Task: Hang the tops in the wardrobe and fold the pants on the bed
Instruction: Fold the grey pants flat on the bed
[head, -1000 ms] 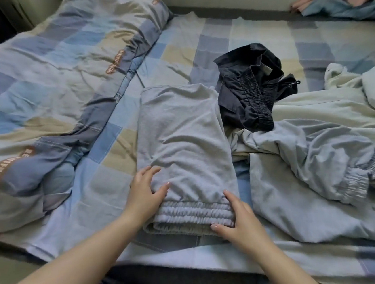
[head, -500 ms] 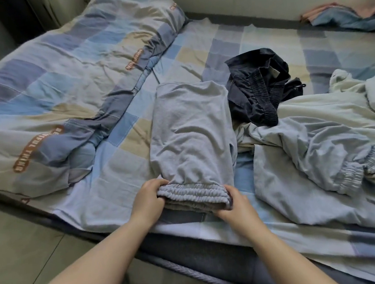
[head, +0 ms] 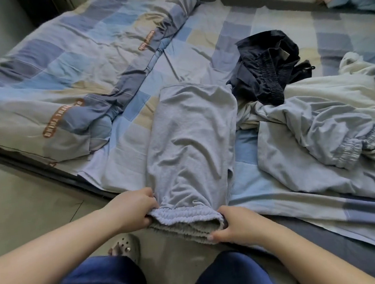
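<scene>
The soft grey folded pants (head: 191, 139) are laid on the checked blue bed sheet (head: 238, 42); their stretchy waistband (head: 185, 214) is gripped at the bed's edge by the left hand (head: 133, 208) and the right hand (head: 235, 224).

Bed (head: 308, 226) carries quilt (head: 61, 69), grey pants (head: 191, 141), dark shorts (head: 267, 74).

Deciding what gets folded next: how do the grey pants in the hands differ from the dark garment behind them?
The grey pants are light grey and folded into a neat long strip; the dark garment is navy-black and crumpled in a heap. The left hand and right hand grip the grey pants' waistband, pulled past the bed edge; the dark garment lies untouched further in. Both have gathered elastic bands.
</scene>
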